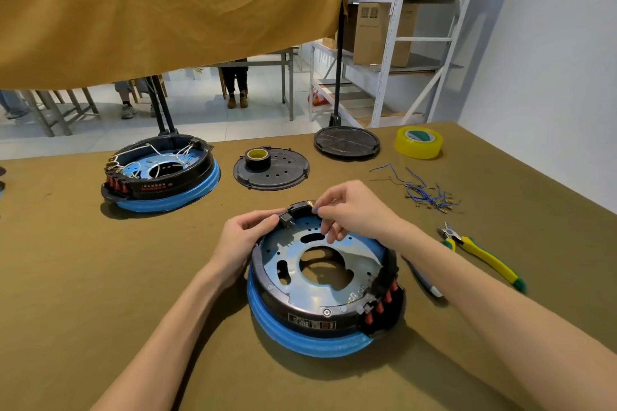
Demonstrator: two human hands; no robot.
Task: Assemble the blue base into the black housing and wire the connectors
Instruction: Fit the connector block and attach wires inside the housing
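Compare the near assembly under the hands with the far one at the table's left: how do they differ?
The near assembly shows no white wiring; the far assembly has white wires looped inside. The left hand and right hand touch the near one; the far one sits untouched. Both pair black housing with blue base.

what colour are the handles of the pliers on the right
Yellow with green tips: the pliers lie on the table, seen in the head view.

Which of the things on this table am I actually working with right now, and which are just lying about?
In use:
near assembly, blue base in black housing
left hand, gripping its rim by the small black connector block
right hand, pinching a blue wire's terminal
pile of blue wires, likely the supply

Lying about:
wired second assembly
two black discs
black tape
yellow tape
yellow-handled pliers
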